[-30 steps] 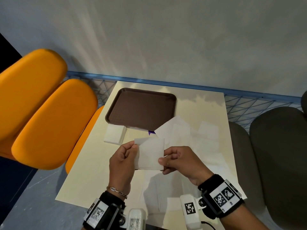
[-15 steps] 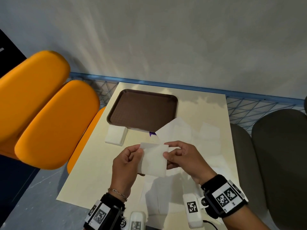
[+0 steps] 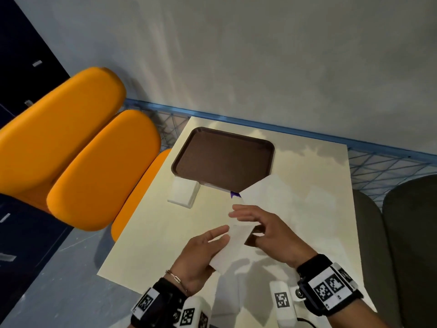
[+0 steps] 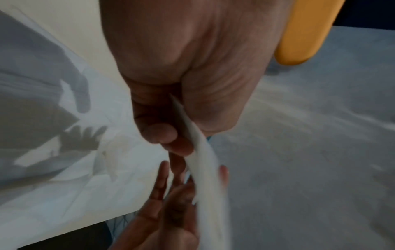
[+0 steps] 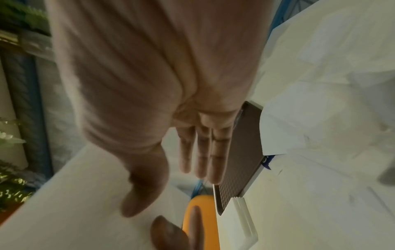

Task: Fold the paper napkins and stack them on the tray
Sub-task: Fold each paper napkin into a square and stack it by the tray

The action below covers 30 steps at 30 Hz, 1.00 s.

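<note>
A white paper napkin (image 3: 233, 242) is held edge-up above the cream table (image 3: 151, 233), between both hands. My left hand (image 3: 208, 245) pinches its lower edge between thumb and fingers; the left wrist view shows that pinch on the napkin (image 4: 203, 160). My right hand (image 3: 260, 226) lies flat against the napkin's right face with straight fingers (image 5: 198, 152) and the thumb spread. The brown tray (image 3: 222, 162) sits at the table's far side with nothing on it. A small folded napkin pile (image 3: 183, 192) lies on the table just in front of the tray's near left corner.
Loose unfolded napkins (image 3: 283, 204) cover the table's right half and overlap the tray's near right corner, beside a small purple scrap (image 3: 234, 194). Orange chairs (image 3: 94, 162) stand left, grey chairs (image 3: 406, 233) right. A blue wire fence (image 3: 383, 164) and wall lie beyond.
The napkin has turned from facing me to edge-up. My right hand let go of its pinch and flattened against the sheet. The left hand keeps its hold lower down.
</note>
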{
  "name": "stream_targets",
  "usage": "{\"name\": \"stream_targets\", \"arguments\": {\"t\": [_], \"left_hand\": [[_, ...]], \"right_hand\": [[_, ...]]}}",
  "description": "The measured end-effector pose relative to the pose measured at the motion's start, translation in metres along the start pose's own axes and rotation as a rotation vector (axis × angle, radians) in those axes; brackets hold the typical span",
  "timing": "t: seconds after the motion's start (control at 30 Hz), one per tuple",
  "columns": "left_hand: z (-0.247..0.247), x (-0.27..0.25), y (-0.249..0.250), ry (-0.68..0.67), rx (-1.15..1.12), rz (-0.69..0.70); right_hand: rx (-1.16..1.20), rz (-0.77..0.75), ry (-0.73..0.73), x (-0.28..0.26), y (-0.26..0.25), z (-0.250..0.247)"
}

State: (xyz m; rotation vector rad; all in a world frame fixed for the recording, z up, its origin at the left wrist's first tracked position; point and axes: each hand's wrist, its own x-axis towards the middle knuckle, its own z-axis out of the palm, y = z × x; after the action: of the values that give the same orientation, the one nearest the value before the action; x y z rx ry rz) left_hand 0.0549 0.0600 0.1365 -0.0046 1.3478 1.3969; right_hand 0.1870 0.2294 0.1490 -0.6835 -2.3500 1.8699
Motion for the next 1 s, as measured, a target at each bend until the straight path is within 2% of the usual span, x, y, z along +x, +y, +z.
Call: {"name": "stream_targets", "arguments": {"t": [0.1, 0.23, 0.37, 0.43, 0.5, 0.6, 0.77, 1.0], "left_hand": [[-0.017, 0.005, -0.002, -0.094, 0.103, 0.004], [-0.050, 0.018, 0.011, 0.120, 0.393, 0.139], [-0.086, 0.034, 0.041, 0.086, 0.334, 0.165], [-0.109, 0.052, 0.052, 0.159, 0.455, 0.245], [-0.118, 0.066, 0.054, 0.262, 0.522, 0.263], [-0.148, 0.104, 0.069, 0.344, 0.439, 0.220], [-0.189, 0.173, 0.090, 0.483, 0.552, 0.181], [-0.224, 0.236, 0.092, 0.465, 0.696, 0.151]], "right_hand": [[-0.080, 0.003, -0.080, 0.022, -0.001, 0.006], [-0.138, 0.107, -0.068, 0.056, 0.004, 0.017], [-0.185, 0.202, -0.136, 0.104, 0.000, 0.039], [-0.154, 0.241, -0.127, 0.137, 0.000, 0.054], [-0.087, 0.290, -0.081, 0.154, 0.002, 0.059], [0.021, 0.369, 0.011, 0.202, 0.012, 0.075], [0.099, 0.481, 0.268, 0.267, 0.032, 0.099], [-0.056, 0.555, 0.441, 0.313, 0.060, 0.121]]}}
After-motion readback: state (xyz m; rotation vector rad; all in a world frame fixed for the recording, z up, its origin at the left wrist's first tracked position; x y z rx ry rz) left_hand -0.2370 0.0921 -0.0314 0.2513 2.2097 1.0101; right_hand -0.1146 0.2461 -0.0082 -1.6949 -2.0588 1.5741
